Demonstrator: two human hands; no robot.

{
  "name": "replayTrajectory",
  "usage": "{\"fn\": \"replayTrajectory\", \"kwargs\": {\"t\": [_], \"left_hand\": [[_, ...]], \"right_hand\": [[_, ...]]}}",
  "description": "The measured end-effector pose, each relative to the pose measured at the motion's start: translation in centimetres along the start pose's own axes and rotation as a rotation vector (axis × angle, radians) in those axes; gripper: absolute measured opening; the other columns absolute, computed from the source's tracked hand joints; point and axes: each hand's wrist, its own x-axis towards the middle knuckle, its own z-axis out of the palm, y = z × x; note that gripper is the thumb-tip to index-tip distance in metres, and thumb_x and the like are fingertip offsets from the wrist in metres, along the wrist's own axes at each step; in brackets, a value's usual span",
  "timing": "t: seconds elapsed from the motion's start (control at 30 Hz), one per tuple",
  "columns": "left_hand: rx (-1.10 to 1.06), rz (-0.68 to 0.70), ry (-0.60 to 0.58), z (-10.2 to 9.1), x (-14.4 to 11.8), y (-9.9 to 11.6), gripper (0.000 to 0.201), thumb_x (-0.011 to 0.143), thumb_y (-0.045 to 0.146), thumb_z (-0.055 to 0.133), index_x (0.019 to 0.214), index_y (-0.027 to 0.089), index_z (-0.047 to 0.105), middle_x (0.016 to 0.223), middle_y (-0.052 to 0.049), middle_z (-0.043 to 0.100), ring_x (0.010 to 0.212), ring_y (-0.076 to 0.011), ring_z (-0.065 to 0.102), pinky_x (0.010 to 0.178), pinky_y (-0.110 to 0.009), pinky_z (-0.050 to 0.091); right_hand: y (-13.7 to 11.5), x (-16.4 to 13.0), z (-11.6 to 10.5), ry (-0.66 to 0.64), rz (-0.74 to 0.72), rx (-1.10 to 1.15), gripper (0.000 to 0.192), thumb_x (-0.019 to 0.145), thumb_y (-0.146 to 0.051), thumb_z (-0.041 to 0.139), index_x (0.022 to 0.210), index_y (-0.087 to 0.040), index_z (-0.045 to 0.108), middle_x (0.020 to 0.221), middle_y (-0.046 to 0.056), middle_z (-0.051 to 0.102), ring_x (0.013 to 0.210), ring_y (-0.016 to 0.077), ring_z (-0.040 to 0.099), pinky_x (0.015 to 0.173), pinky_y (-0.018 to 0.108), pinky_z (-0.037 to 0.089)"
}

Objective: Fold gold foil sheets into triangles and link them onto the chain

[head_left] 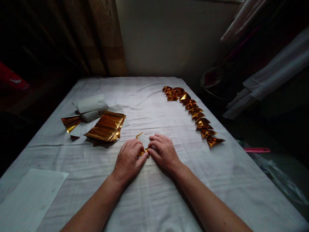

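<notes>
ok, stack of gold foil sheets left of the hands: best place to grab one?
Probably the near right corner of the foil stack, coming from the right: the sheets fan apart there, so their edges show separately. The left hand is nearest.

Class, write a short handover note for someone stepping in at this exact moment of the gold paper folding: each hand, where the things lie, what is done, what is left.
Left hand and right hand: both palm-down at the middle of the table, fingertips pressing one small gold paper piece between them; it is mostly hidden, so its fold stage is unclear.
Unfolded gold sheets: stacked to the left, with white paper behind.
Done: a row of folded gold pieces along the right side.
Left: finish the piece in hand, then probably work through the stack.
</notes>
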Motion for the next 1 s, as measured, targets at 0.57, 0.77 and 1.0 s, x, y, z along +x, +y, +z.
{"fn": "replayTrajectory", "kwargs": {"t": [0.57,0.77,1.0], "left_hand": [[0.031,-0.044,0.019,0.2,0.2,0.6,0.015,0.082,0.024,0.067,0.078,0.023,0.052,0.095,-0.003,0.064,0.096,-0.0231,0.058,0.095,-0.043,0.046],[0.042,-0.046,0.014,0.2,0.3,0.7,0.015,0.081,0.024,0.066,0.078,0.023,0.052,0.091,-0.003,0.062,0.092,-0.0229,0.056,0.089,-0.041,0.046],[0.05,-0.057,0.01,0.4,0.2,0.6,0.016,0.082,0.025,0.067,0.079,0.022,0.051,0.092,-0.003,0.061,0.094,-0.0232,0.055,0.089,-0.04,0.045]], "right_hand": [[-0.2,0.7,0.1,0.006,0.08,0.028,0.003,0.084,-0.021,0.068,0.085,-0.024,0.068,0.118,0.005,0.07,0.119,0.0248,0.057,0.102,0.045,0.036],[0.0,1.1,0.4,0.075,0.123,0.001,0.008,0.085,-0.021,0.064,0.079,-0.024,0.066,0.109,0.005,0.072,0.109,0.0239,0.061,0.094,0.043,0.039],[0.1,0.8,0.3,0.057,0.123,-0.003,0.007,0.08,-0.024,0.072,0.081,-0.023,0.066,0.114,0.005,0.07,0.112,0.0249,0.059,0.095,0.042,0.038]]}}
